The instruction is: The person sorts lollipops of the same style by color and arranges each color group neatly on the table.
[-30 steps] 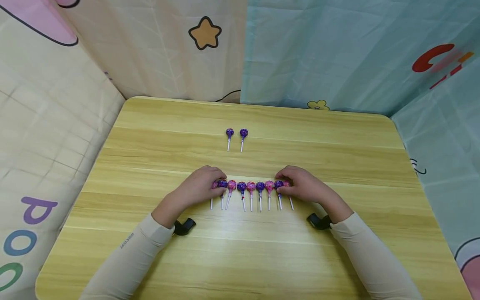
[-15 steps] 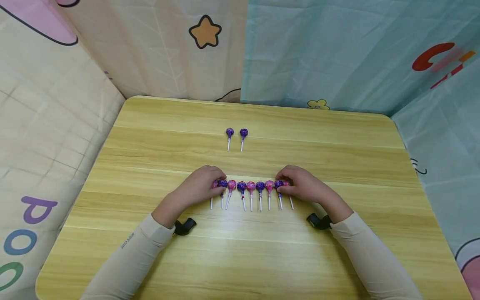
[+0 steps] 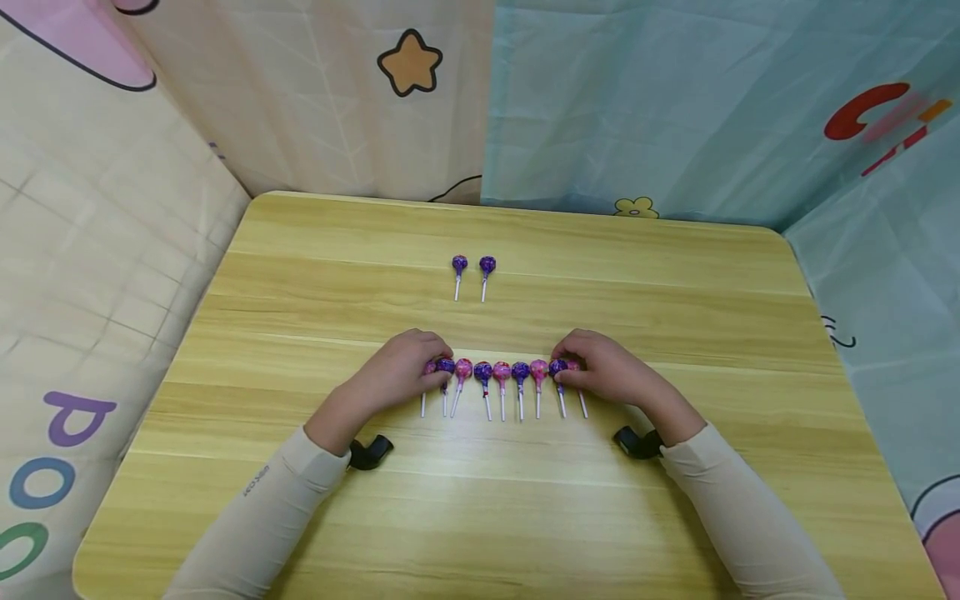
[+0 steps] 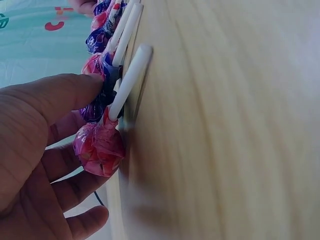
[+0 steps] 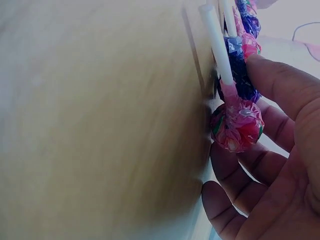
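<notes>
Pink and purple wrapped lollipops lie side by side in a row across the table, heads away from me and white sticks toward me. At the row's left end my left hand (image 3: 405, 369) pinches a purple lollipop (image 4: 94, 107) between thumb and fingers. Its other fingers curl behind the pink end lollipop (image 4: 100, 150). My right hand (image 3: 603, 367) pinches another purple lollipop (image 5: 242, 75) near the right end, its fingers around the head of the pink lollipop (image 5: 237, 127) there. A pink lollipop (image 3: 502, 373) sits mid-row, touched by neither hand.
Two purple lollipops, a left one (image 3: 460, 263) and a right one (image 3: 487, 265), lie apart farther back on the wooden table (image 3: 480, 517). Printed curtains (image 3: 645, 100) hang behind the table and at both sides. Black wrist mounts (image 3: 371, 452) sit under the wrists.
</notes>
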Demonstrator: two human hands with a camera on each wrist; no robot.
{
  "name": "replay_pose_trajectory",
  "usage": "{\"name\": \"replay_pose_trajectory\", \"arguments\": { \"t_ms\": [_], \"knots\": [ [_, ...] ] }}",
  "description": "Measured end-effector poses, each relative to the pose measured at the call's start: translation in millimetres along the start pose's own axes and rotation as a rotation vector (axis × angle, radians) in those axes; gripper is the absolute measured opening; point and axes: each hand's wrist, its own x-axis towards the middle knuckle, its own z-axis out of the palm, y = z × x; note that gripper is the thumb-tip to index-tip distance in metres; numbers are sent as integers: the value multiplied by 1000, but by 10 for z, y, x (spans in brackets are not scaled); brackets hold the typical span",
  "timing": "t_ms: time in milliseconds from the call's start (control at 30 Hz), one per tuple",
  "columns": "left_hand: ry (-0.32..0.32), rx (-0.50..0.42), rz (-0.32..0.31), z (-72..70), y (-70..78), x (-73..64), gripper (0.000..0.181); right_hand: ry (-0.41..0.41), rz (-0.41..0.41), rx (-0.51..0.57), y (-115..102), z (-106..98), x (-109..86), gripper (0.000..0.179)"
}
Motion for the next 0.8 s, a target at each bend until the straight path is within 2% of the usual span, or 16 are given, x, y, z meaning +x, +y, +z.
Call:
{"name": "replay_pose_trajectory", "arguments": {
  "t_ms": [800],
  "knots": [
    [11, -6, 17, 4, -14, 17, 24, 31, 2, 14, -5, -19, -19, 16]
  ]
}}
